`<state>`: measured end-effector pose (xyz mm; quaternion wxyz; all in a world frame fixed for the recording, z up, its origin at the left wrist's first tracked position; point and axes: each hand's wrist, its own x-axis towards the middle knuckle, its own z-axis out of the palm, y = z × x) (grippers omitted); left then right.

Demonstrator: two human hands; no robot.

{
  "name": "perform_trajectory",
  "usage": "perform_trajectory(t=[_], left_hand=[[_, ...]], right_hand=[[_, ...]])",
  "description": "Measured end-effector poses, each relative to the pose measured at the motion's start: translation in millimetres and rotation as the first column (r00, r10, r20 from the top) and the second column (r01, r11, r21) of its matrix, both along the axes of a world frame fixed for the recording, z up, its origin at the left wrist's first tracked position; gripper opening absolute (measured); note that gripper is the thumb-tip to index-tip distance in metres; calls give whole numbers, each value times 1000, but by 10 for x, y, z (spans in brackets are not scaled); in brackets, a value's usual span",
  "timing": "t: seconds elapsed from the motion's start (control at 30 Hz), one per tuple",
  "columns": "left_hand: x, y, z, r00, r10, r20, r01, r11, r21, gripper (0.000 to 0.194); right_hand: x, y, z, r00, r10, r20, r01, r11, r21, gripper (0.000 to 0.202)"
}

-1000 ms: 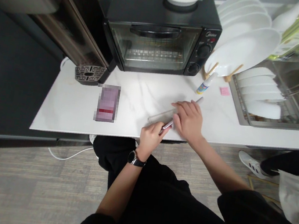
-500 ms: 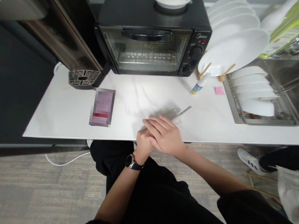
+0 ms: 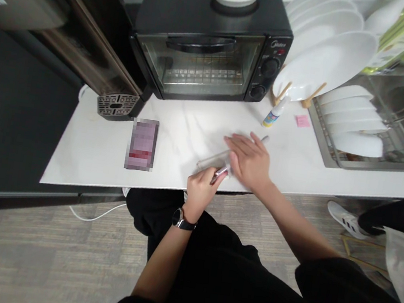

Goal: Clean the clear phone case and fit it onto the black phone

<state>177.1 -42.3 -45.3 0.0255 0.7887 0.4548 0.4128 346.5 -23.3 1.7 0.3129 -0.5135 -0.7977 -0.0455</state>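
Observation:
My left hand (image 3: 202, 186), with a watch on its wrist, is closed on the near end of a thin metallic pen-like tool (image 3: 220, 172) at the front edge of the white counter (image 3: 92, 156). My right hand (image 3: 248, 158) lies flat, fingers spread, on a clear plastic strip (image 3: 211, 161) that rests on the counter. A slim silver tip (image 3: 264, 139) shows just past the right hand's fingers. What the tool touches under the right hand is hidden.
A blurred purple card (image 3: 142, 143) lies left of the hands. A black toaster oven (image 3: 209, 47) stands at the back, with a small glue bottle (image 3: 274, 112), a pink note (image 3: 303, 120), white plates (image 3: 327, 64) and a sink dish rack (image 3: 355, 128) to the right. Another person's shoe (image 3: 344, 221) is at right.
My right hand slid toward me over the left hand half a second ago, then moved back out along the clear strip. My left hand stayed on the tool.

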Motion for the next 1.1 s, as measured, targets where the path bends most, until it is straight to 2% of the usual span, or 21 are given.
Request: perform_trajectory(t=[0.03, 0.07, 0.1, 0.17, 0.23, 0.27, 0.33, 0.4, 0.47, 0.53, 0.6, 0.67, 0.73, 0.77, 0.8, 0.83, 0.9, 0.93, 1.0, 1.1], left_hand=[[3, 2, 9, 1000, 9, -9, -9, 1000, -10, 24], [3, 4, 13, 1000, 13, -14, -13, 1000, -8, 27], [0, 8, 10, 1000, 12, -15, -12, 1000, 1, 33], [-10, 13, -5, 1000, 3, -12, -2, 999, 32, 45], [-17, 13, -15, 1000, -3, -12, 4, 999, 42, 46], [-17, 11, -15, 1000, -2, -11, 2, 1000, 29, 43], [-11, 8, -7, 1000, 5, -9, -5, 1000, -13, 30], [-7, 9, -7, 1000, 16, -7, -17, 999, -42, 24], [-13, 16, -23, 1000, 17, -5, -17, 1000, -23, 31], [-22, 22, -41, 1000, 7, -2, -7, 1000, 17, 41], [-20, 20, -41, 1000, -3, 1, 3, 999, 31, 43], [-5, 11, -24, 1000, 2, 1, -2, 1000, 0, 36], [12, 2, -13, 1000, 15, -2, -15, 999, -44, 24], [17, 1, -18, 1000, 23, -2, -23, 998, -56, 21], [17, 1, -31, 1000, 29, 1, -29, 998, -56, 23], [13, 3, -50, 999, 36, 6, -36, 998, -46, 27], [-2, 6, -81, 999, 48, 25, -48, 999, -19, 36], [-9, 5, -80, 998, 54, 32, -54, 999, -6, 38], [-9, -2, -16, 996, 56, 72, -55, 998, -12, 37], [44, -17, 224, 969, 36, 246, -16, 997, -80, 18]], right_hand=[[11, 13, 4, 998, -61, -21, 61, 998, 2, 45], [-2, 10, 5, 997, -70, -26, 70, 998, 4, 45], [-35, -8, 2, 999, -29, -18, 29, 1000, 4, 44], [-110, -58, -11, 988, 152, 26, -151, 988, -10, 43], [-111, -64, -26, 970, 239, 43, -237, 971, -37, 44], [-74, -40, -33, 980, 200, 25, -199, 979, -35, 44], [21, 30, -47, 999, 22, -35, -22, 1000, -11, 44], [41, 59, -62, 993, -97, -71, 98, 995, 8, 46], [-56, 7, -76, 999, -25, -45, 26, 999, 21, 46], [-174, -75, -84, 986, 162, 26, -162, 987, 1, 45], [-183, -105, -75, 971, 231, 53, -230, 973, -18, 46], [-69, -57, -58, 991, 134, 20, -133, 991, -12, 45], [47, 8, -54, 998, -45, -39, 45, 999, -2, 45], [62, 21, -63, 994, -95, -61, 95, 995, 1, 46], [39, 13, -79, 994, -90, -67, 90, 996, 3, 46], [-16, -14, -103, 998, -36, -60, 36, 999, 5, 46], [-162, -83, -152, 985, 170, -9, -170, 985, 3, 45], [-217, -102, -168, 977, 214, 2, -214, 977, 15, 45], [-235, -70, -163, 979, 205, -18, -204, 978, 43, 47], [-99, 117, -62, 987, 61, -148, -42, 990, 133, 62]])
